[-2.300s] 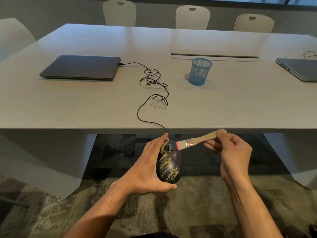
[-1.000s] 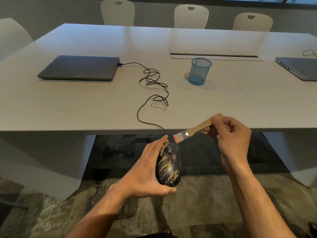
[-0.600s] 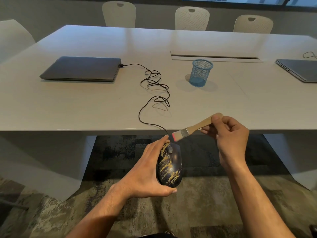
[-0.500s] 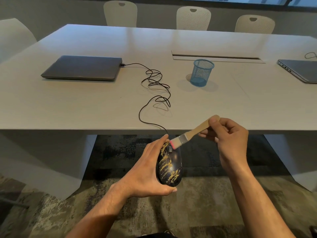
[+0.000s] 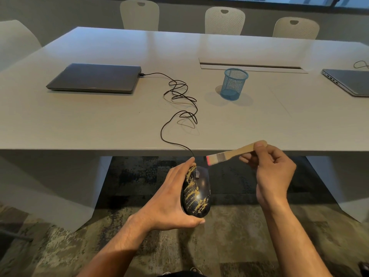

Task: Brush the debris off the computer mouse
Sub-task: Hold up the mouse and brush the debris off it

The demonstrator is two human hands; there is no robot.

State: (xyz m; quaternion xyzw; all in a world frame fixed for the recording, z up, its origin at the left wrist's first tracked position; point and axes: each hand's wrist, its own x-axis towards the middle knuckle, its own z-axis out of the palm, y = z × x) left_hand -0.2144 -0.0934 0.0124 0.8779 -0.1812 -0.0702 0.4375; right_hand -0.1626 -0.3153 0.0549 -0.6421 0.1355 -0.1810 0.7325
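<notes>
Two hands at lower centre of frame — left hand cups the computer mouse off the table edge, likely so its yellow debris falls floorward — right hand fingers pinch the brush handle, bristles just above it.

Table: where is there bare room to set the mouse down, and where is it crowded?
Bare patches on the table: the near edge in front of the laptop, and right of the blue cup up to the second laptop. The cable clutters the middle.
</notes>
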